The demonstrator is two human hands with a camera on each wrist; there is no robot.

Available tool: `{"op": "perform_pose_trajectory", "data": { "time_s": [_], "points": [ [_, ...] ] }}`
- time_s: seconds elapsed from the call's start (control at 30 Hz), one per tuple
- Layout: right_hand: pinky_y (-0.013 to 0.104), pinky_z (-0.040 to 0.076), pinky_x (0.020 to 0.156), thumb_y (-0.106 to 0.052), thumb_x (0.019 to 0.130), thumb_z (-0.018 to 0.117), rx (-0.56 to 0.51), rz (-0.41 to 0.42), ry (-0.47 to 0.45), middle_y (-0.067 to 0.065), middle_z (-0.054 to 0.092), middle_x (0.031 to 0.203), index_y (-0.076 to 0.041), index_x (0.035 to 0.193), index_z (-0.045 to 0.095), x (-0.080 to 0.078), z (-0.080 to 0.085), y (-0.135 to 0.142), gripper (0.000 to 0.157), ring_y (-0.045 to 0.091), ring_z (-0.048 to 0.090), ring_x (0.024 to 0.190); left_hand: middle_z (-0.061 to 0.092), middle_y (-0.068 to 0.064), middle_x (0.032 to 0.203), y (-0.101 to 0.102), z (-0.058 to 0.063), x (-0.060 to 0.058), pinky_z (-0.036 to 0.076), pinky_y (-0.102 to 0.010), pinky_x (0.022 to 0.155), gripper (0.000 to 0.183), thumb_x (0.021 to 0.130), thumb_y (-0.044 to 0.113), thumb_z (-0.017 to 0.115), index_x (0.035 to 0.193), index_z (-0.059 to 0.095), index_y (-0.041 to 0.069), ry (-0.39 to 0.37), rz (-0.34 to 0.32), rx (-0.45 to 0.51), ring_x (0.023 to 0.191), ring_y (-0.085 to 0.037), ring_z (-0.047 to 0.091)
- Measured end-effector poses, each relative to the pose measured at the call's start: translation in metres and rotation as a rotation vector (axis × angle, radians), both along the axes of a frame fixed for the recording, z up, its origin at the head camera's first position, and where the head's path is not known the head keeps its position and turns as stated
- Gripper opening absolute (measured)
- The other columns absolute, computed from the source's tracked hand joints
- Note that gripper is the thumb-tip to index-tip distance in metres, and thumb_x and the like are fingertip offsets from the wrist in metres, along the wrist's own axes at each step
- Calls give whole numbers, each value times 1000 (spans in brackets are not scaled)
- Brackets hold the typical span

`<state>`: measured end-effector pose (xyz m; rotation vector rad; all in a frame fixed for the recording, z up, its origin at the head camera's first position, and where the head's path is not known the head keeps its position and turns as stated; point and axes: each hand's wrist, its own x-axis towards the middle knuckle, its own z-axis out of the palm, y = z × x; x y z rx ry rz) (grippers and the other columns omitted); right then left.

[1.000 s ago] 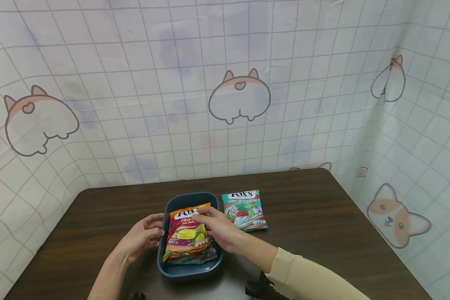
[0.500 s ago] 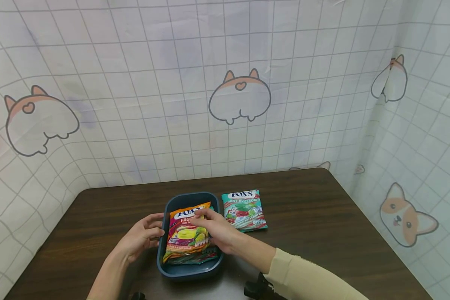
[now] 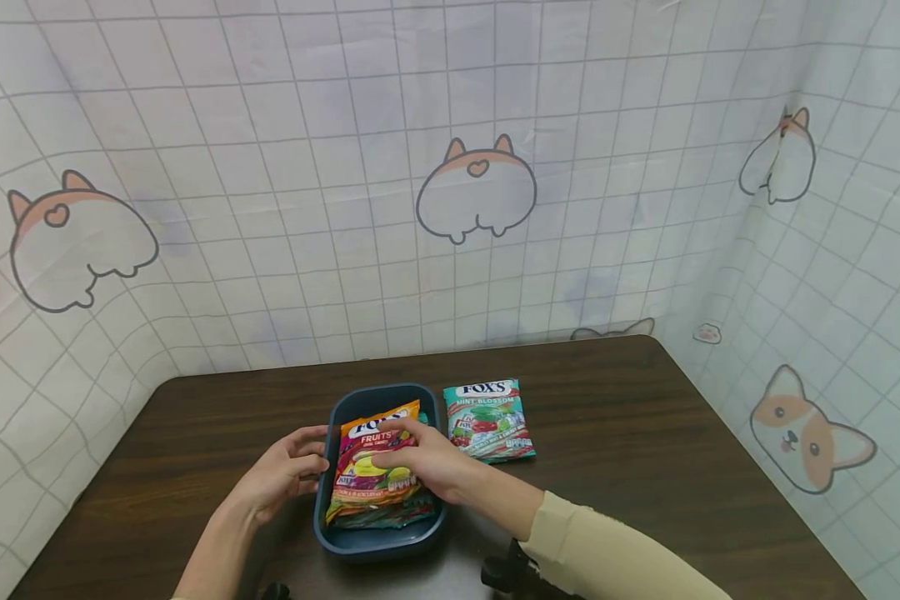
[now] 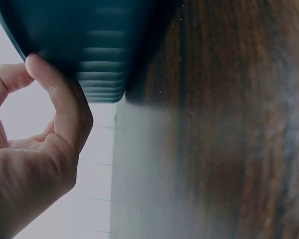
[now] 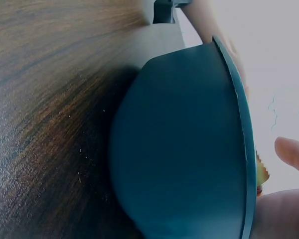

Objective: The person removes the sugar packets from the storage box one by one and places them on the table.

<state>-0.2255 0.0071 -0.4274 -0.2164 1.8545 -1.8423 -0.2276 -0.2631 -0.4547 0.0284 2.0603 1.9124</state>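
In the head view a dark blue plastic tub (image 3: 378, 546) stands on the table. Inside it lies an orange and purple bag of Fox's fruit candy (image 3: 356, 496) on top of a teal bag (image 3: 390, 518), mostly covered. My left hand (image 3: 281, 477) holds the tub's left rim; in the left wrist view bent fingertips (image 4: 34, 62) meet at the rim. Over the fruit candy bag rests my right hand (image 3: 431, 458), thumb and fingers extended and spread on its top right. In the right wrist view the tub's wall (image 5: 184, 144) hides most of the bag.
A teal bag of Fox's Mint Blossom candy (image 3: 489, 421) lies flat just right of the tub. A black object (image 3: 502, 573) sits at the near edge beside the right sleeve. The dark wooden table (image 3: 630, 433) ends at a patterned white curtain (image 3: 292, 208).
My right hand's thumb and fingers have spread wider apart and slid slightly left and nearer over the fruit candy bag. The left hand, tub and mint candy bag have stayed put.
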Motion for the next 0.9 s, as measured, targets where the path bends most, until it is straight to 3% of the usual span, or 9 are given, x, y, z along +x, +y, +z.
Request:
{"op": "perform_pose_trajectory", "data": {
  "time_s": [0.53,0.9],
  "points": [
    [41,52,91,-10,92,75,-10,90,38,12,54,134,-18,149,52,-11,-6,-4,62,27,60,106,62,-12,118,0,1,-1,57,-35,79,69,95,3,63,154,27,-5,-3,-14,7,98,-20,63],
    [45,53,89,-9,90,78,74,68,126,12,55,130,-14,146,53,-8,-7,-9,62,28,58,105,62,-12,117,1,3,0,56,-37,80,68,96,4,62,154,27,-5,-6,-13,-1,98,-22,63]
  ]
}}
